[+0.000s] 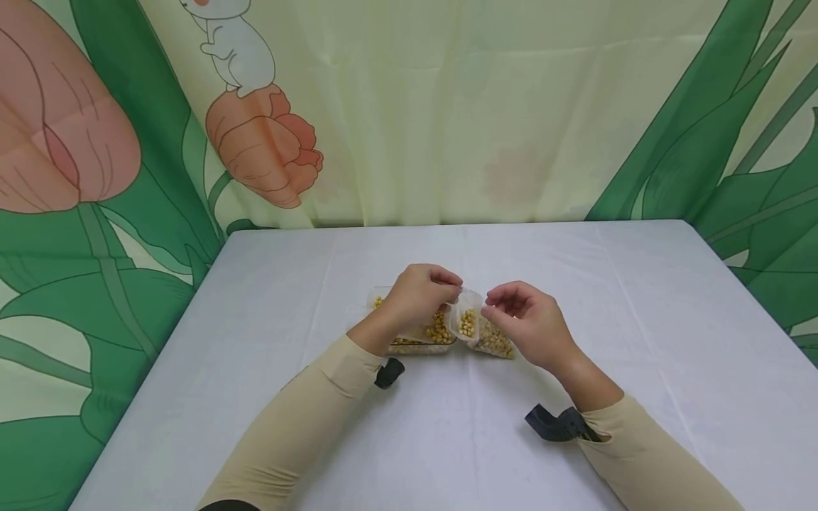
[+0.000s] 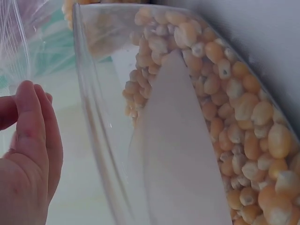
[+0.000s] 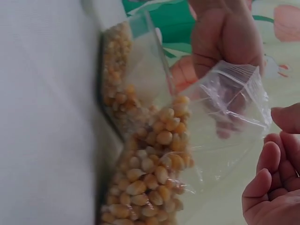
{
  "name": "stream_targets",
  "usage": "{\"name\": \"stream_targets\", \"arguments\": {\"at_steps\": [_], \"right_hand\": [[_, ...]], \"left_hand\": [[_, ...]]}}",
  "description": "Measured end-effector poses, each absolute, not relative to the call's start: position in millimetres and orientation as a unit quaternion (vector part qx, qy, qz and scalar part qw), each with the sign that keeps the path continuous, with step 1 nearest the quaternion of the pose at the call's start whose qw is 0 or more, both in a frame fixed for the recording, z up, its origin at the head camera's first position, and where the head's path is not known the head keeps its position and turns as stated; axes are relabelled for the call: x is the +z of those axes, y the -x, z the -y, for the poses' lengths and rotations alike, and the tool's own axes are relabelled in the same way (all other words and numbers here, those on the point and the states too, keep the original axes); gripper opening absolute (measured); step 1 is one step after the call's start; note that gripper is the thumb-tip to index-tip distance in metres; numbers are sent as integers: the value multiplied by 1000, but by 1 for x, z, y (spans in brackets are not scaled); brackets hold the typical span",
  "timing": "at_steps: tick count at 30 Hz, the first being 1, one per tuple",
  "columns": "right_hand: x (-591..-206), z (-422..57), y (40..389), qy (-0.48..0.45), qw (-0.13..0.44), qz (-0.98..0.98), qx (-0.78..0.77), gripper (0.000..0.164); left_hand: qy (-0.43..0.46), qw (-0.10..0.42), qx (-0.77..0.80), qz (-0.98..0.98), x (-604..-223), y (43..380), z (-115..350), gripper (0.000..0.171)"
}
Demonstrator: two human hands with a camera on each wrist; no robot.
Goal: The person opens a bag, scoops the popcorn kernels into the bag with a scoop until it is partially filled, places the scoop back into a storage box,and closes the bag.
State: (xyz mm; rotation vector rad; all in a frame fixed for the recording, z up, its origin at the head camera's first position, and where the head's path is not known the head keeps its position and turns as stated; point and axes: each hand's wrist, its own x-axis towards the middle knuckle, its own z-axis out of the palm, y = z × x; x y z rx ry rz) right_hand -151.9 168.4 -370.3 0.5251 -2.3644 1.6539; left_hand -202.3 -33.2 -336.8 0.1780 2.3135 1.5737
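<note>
A clear zip bag (image 1: 495, 342) partly filled with yellow corn kernels stands on the table, its mouth upward. My left hand (image 1: 420, 299) pinches the upper edge of the bag between thumb and fingertips. On the other side of the mouth, my right hand (image 1: 532, 321) has its fingers loosely bent and the thumb apart from them, with nothing between. In the right wrist view the thumb tip is close beside the bag's rim. Left of the bag, under my left hand, a clear box (image 1: 422, 349) holds more kernels. A pale, pointed flat piece (image 2: 180, 150) lies among them.
A white cloth (image 1: 460, 440) covers the table. Behind it hangs a curtain (image 1: 447, 128) printed with flowers and leaves. Black straps with camera mounts (image 1: 562, 424) sit at both wrists.
</note>
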Motion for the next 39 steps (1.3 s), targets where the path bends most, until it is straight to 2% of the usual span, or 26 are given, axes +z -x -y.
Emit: {"name": "stream_targets", "arguments": {"at_steps": [4,10,12,20,27,39], "right_hand": [[-378,-166,144,-224,134,809,526,25],[-389,-162,136,-253,217,837,434,59],[-391,-159,134,-259,239,843,407,63],[-392,-159,134,-268,299,834,379,42],[-392,-166,136,-276,296,825,394,29],[-369,-183,139,-216,279,828,436,23]], "left_hand": [[-58,169,566,-805,-336,202,32,16],[-53,169,579,-796,-336,202,31,14],[-54,169,579,-796,-336,202,30,14],[-44,177,589,-787,-334,201,28,16],[-68,187,557,-806,-331,199,31,21],[-108,177,549,-809,-323,197,34,19]]}}
